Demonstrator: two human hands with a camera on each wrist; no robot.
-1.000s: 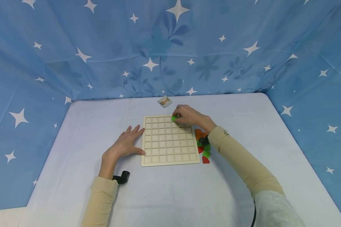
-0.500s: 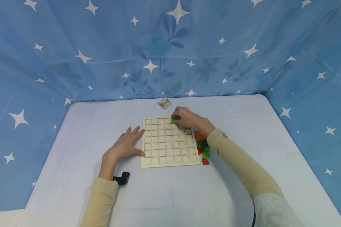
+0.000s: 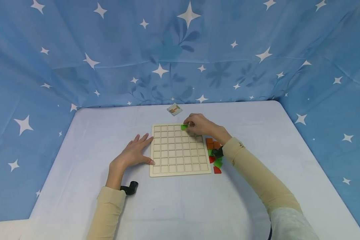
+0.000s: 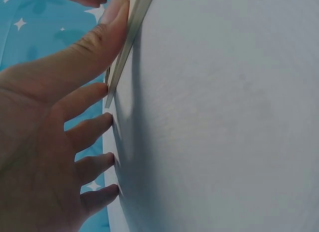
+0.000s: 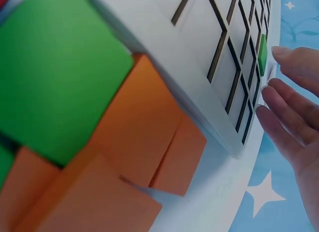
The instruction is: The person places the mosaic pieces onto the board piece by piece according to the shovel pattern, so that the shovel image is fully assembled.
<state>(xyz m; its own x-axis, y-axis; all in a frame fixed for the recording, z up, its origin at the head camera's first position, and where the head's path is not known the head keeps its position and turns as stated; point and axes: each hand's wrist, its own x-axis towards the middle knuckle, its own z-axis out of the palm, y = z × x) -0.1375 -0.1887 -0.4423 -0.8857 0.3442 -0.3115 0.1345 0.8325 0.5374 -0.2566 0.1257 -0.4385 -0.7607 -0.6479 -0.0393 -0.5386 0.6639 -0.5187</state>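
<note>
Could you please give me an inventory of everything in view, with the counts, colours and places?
Board: one, pale wood colour, on the tablecloth between the hands
Green piece: one, green, on the board's far row
Orange pieces: at least three, orange, beside the board's right edge
Other green pieces: at least two, green, same pile, partly hidden
Red pieces: at least two, red, nearer end of that pile
Card: one, patterned, beyond the board
Tablecloth: one, white, under everything
Curtain: blue with white stars, behind and at both sides
Wrist cameras: two, black, one per wrist
Sleeves: two, beige, on the forearms
Left hand: one, bare, at the board's left edge
Right hand: one, bare, by the green piece
</note>
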